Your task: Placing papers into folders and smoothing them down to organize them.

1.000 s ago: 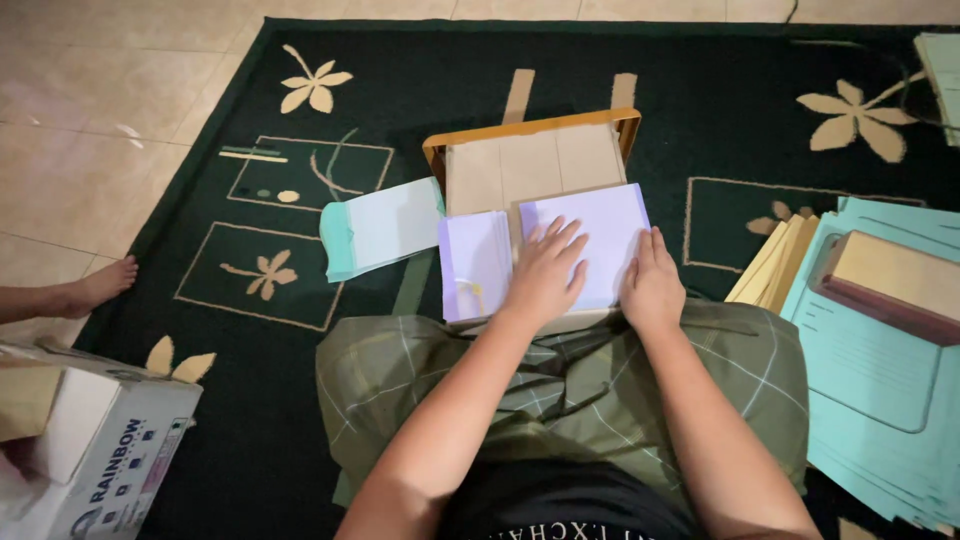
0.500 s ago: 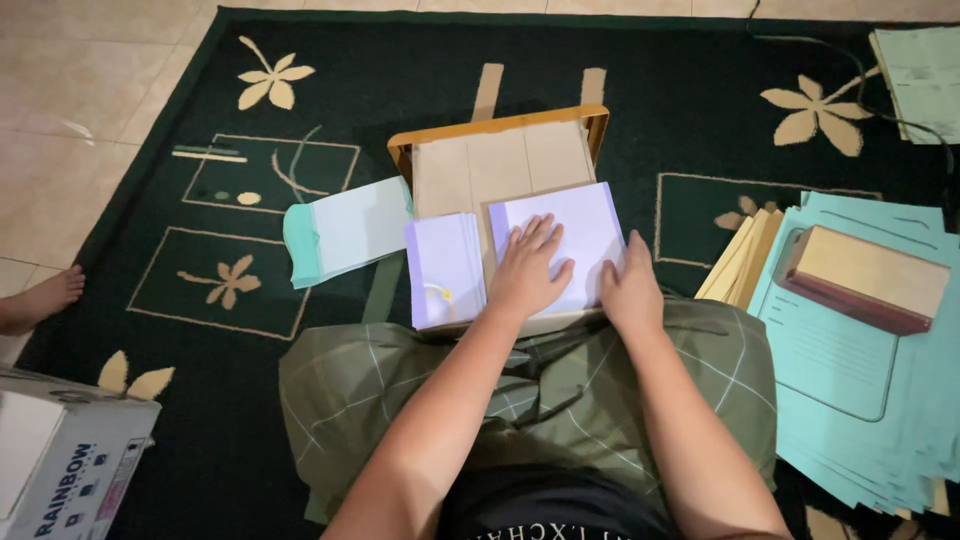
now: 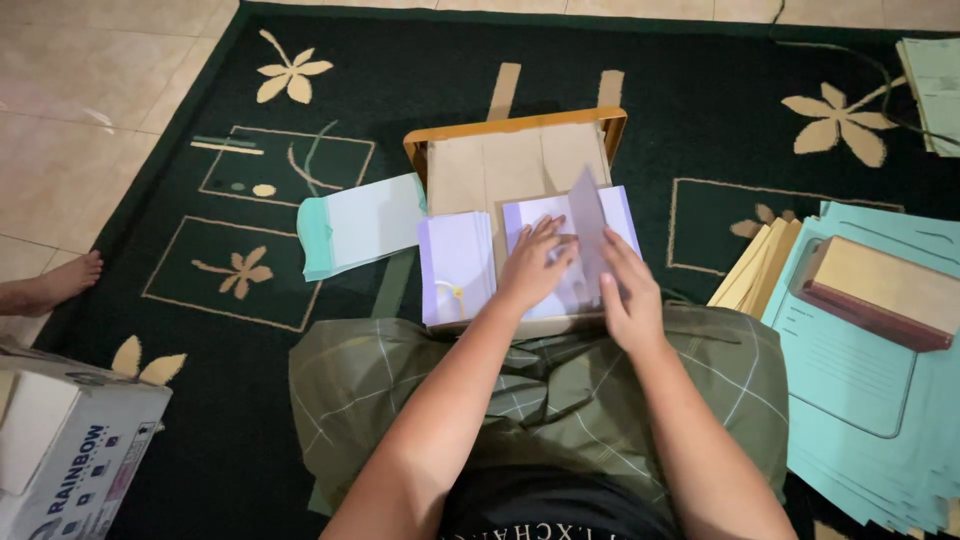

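Two stacks of pale lilac paper sit side by side on a flat sheet of brown cardboard [image 3: 520, 165] that rests against my knees, and both my hands work on the stack to the right [image 3: 618, 212]. I am sitting on a dark green rug [image 3: 420, 70] patterned with cream flowers, looking down past my green checked sarong [image 3: 400, 390].

My left hand [image 3: 535, 268] lies flat on the right-hand stack with its fingers spread, pressing down so the sheets beneath stay squared. My right hand [image 3: 628, 295] pinches the near edge of one thin sheet [image 3: 588, 225], which stands tilted up off the pile, lifted clear of the others. The left-hand stack [image 3: 455, 265] lies untouched just beside my left wrist.

To the left, apart from the cardboard, a white sheet with a mint-green edge [image 3: 355, 225] rests on the rug. To my right, within reach, lie a fan of cream folders [image 3: 750, 265], a spread of teal folders [image 3: 860, 370], and a tan, dark-edged book [image 3: 880, 290] on top of them. A white cardboard box [image 3: 70, 450] stands at lower left, and another person's bare foot [image 3: 55, 285] shows at the left edge.
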